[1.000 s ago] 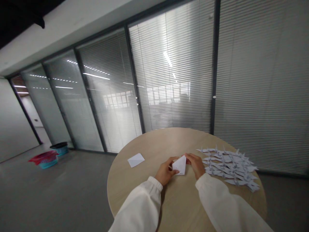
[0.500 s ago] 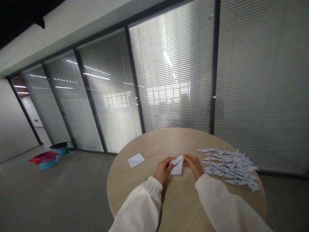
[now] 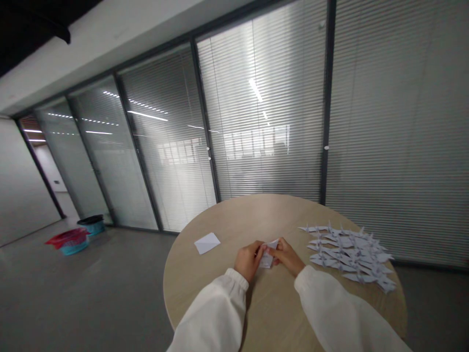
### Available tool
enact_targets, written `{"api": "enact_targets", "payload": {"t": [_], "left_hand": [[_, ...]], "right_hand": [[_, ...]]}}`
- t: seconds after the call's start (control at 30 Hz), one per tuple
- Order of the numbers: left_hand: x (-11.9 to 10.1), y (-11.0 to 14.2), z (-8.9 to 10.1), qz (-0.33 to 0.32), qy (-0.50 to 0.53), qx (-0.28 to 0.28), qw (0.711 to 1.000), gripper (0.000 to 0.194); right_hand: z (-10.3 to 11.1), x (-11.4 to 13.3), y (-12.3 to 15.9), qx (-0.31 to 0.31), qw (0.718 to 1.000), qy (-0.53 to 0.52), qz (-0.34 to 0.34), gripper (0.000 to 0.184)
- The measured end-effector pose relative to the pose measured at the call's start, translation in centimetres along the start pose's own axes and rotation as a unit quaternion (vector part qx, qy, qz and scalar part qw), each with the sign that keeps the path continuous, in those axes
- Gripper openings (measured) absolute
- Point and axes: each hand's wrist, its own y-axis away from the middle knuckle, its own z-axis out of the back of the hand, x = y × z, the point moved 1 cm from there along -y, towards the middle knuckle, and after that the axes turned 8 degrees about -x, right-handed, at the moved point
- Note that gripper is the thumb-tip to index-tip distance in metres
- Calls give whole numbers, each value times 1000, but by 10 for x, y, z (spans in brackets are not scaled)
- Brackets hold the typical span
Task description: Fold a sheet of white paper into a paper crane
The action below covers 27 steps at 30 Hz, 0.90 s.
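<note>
My left hand and my right hand meet over a folded white paper piece, pinching it from both sides just above the tabletop. Most of the paper is hidden by my fingers. To the left lies a flat folded white paper square, out of reach of my fingers. A large cluster of white origami cranes spreads out to the right of my right hand, close but apart from it.
The round light-wood table stands before a wall of glass panels with blinds. On the grey floor at the left stand a red-and-teal basket and a dark-rimmed teal bin.
My hands have drawn closer together and now cover most of the paper, which has been folded narrower. The view has shifted slightly.
</note>
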Motion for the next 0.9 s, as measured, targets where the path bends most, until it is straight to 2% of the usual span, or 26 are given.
{"api": "enact_targets", "payload": {"t": [0.27,0.53,0.7,0.77,0.9], "left_hand": [[0,2,-1,-21,-22,9,999,33],[-3,3,0,-23,-3,-2,1000,33],[-2,-1,0,29,10,-38,999,35],[1,-3,0,61,37,-64,995,37],[8,-7,-1,112,104,-105,983,40]], "right_hand": [[1,0,-1,15,1000,5,-3,35],[0,-1,-1,6,1000,-12,-10,28],[-2,5,2,11,998,-55,1,30],[-3,9,4,19,997,-68,10,26],[0,12,5,29,995,-87,41,33]]}}
